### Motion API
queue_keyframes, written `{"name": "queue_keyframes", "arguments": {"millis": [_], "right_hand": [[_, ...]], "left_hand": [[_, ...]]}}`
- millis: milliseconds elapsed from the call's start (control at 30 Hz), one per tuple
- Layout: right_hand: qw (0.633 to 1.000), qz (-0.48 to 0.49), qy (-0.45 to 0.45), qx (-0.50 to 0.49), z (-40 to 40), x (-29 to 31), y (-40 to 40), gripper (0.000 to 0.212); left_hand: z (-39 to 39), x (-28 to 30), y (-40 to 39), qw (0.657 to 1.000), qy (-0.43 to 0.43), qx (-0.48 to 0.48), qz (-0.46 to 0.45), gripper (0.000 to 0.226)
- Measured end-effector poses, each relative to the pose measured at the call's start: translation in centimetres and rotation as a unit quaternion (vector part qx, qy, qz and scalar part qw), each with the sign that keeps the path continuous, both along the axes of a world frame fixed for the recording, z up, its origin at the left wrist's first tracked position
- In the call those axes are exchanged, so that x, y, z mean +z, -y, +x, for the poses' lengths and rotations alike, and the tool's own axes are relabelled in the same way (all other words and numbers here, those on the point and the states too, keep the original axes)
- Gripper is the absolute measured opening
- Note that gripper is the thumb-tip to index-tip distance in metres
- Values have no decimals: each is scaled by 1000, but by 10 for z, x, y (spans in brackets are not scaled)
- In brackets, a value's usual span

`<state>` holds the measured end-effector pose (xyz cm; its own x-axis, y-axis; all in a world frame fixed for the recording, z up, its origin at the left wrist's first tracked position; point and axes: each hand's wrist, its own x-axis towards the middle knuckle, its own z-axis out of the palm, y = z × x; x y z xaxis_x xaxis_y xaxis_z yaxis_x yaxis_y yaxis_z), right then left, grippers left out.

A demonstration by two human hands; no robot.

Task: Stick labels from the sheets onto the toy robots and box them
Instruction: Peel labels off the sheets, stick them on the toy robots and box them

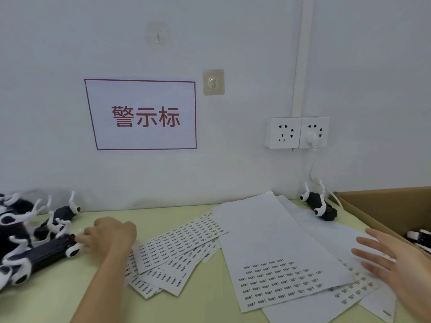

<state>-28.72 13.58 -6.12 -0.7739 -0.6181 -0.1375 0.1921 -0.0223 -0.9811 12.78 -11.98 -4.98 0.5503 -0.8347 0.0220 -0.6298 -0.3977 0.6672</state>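
Observation:
A pile of black-and-white toy robots (21,234) lies at the table's left edge. My left hand (109,234) reaches into it, fingers curled on the end of one long black robot (46,252). Label sheets (179,241) fan out in the middle, and a larger, partly used sheet (275,252) lies to their right. My right hand (394,264) hovers with fingers spread over the right sheets, holding nothing. One more robot (319,206) lies by the wall. The cardboard box (377,206) stands at the right with a robot (419,238) inside.
The table (70,294) is pale yellow-green and ends at a white wall. A red-framed sign (142,115) hangs there, next to two outlets (297,132) with a white cable running down behind the box.

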Motion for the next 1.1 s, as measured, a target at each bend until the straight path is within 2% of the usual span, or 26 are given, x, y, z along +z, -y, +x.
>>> {"name": "queue_keyframes", "arguments": {"millis": [100, 167, 333, 400, 533, 633, 800, 867, 967, 1033, 1100], "right_hand": [[1000, 12, -1, 5, -1, -1, 2, 37], [1000, 15, 0, 6, 0, -1, 3, 33], [1000, 15, -6, 4, 0, -2, 2, 23], [999, 24, -21, 6, 0, -2, 4, 21], [996, 48, -80, 16, 2, -2, 5, 26], [982, 67, -174, 30, 12, 1, 1, 27], [933, 50, -343, 95, 40, 7, -5, 25], [923, 20, -355, 148, 52, 10, -6, 27], [911, 2, -322, 258, 73, 8, -6, 61], [911, -4, -286, 295, 83, 3, -2, 79], [916, -14, -280, 287, 89, 1, 2, 69]], "left_hand": [[2, 5, -1, 998, 53, -6, -32, 20], [0, 7, -1, 994, 72, -19, -86, 6], [-15, 26, -9, 961, -28, -89, -259, 45], [-25, 38, -12, 944, -40, -134, -299, 48], [-53, 70, -27, 906, -126, -215, -341, 45], [-78, 91, -48, 869, -218, -307, -321, 44], [-126, 99, -91, 765, -450, -412, -206, 33], [-147, 95, -108, 714, -539, -419, -157, 33], [-175, 89, -130, 666, -620, -404, -97, 31], [-187, 84, -143, 652, -635, -408, -73, 29], [-195, 78, -153, 664, -616, -417, -77, 28]]}}
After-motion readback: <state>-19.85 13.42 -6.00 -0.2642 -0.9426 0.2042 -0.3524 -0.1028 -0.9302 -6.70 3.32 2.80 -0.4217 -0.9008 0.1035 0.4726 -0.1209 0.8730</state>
